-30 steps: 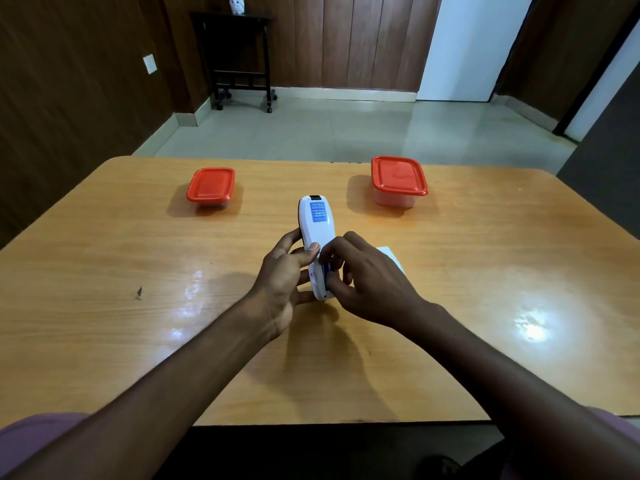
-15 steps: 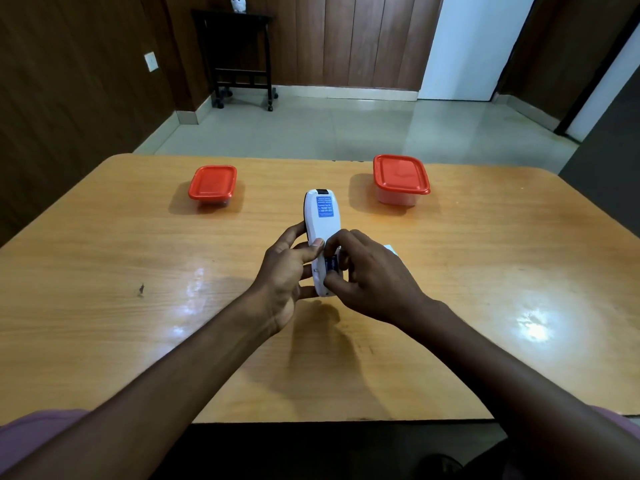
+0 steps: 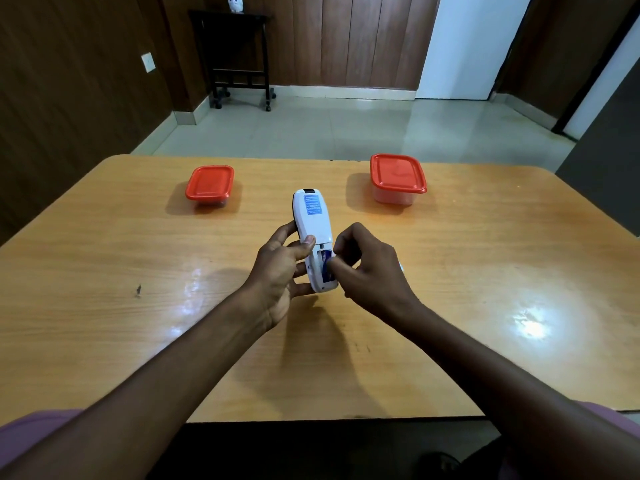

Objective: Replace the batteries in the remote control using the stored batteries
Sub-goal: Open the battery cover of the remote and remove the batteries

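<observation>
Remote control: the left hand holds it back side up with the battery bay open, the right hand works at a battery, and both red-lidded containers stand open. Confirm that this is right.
One detail is wrong: both red-lidded containers have their lids on, as the head view shows. The rest stands: the left hand holds the remote control back side up with the bay open, and the right hand works at a battery.

A dark side table (image 3: 231,46) on castors stands against the wood-panelled wall — a small white owl figurine (image 3: 235,3) sits on top.
</observation>
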A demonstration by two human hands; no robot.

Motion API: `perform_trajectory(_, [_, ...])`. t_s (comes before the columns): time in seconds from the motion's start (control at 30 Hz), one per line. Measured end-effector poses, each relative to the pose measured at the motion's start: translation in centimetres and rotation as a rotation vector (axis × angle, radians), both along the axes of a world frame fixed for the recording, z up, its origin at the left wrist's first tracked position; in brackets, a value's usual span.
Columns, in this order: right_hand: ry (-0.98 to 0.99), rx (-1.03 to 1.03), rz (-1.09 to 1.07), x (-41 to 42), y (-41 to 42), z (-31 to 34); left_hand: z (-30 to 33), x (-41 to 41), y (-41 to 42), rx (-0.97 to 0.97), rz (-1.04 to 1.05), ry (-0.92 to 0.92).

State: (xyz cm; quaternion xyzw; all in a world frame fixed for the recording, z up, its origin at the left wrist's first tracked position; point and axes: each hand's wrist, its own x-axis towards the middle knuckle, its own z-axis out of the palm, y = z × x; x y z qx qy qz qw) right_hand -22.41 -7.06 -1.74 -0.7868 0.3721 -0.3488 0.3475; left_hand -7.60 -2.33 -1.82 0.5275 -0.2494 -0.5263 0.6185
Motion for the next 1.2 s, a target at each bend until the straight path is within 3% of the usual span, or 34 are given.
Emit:
perform_trajectory(0.37, [0.158,-0.247,0.092,0.0,-0.3,-0.4,-0.1,0.3,0.0,0.020,0.044,0.030])
perform_trajectory(0.5, [0.071,-0.141,0.091,-0.1,-0.5,-0.2,-0.2,0.3,0.0,0.041,0.060,0.016])
perform_trajectory(0.67, [-0.169,0.196,-0.038,0.0,-1.1,0.6,-0.1,0.6,-0.2,0.062,0.096,0.034])
perform_trajectory(0.73, [-0.022,0.111,-0.125,-0.5,-1.9,0.7,-0.2,0.7,-0.3,0.082,0.123,0.049])
perform_trajectory(0.83, [0.458,-0.165,-0.095,-1.4,-2.4,-0.1,-0.6,0.9,-0.2,0.120,0.153,0.075])
perform_trajectory(0.9, [0.616,-0.247,-0.069,-1.3,-2.3,-0.8,-0.7,0.9,-0.2,0.134,0.159,0.079])
perform_trajectory(1.0, [0.697,-0.359,-0.077,-0.8,-2.4,-1.4,-0.7,0.9,-0.3,0.132,0.161,0.076])
perform_trajectory(1.2, [0.693,-0.354,-0.131,-1.2,-2.8,-1.4,-0.5,0.7,-0.1,0.130,0.147,0.070])
